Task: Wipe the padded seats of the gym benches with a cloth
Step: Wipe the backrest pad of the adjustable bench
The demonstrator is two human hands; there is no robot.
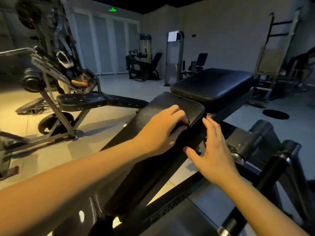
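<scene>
Ahead, your left hand (163,132) curls on the pad (170,103) near its right edge; whatever lies beneath is too dark to see. Your right hand (214,155), fingers spread, hovers beside that edge; open floor (102,132) lies left.

The top of the long bench pad (170,101) is left free from 7 to 1 o'clock, save its far end, where the left hand (162,132) is laid. At 1 o'clock the way is closed by the thick seat pad (211,84). From 3 to 5 o'clock the right hand (214,150) is hemmed in by black frame rollers (262,133). At 9 o'clock open floor (105,126) is found before a second bench (80,101).
</scene>
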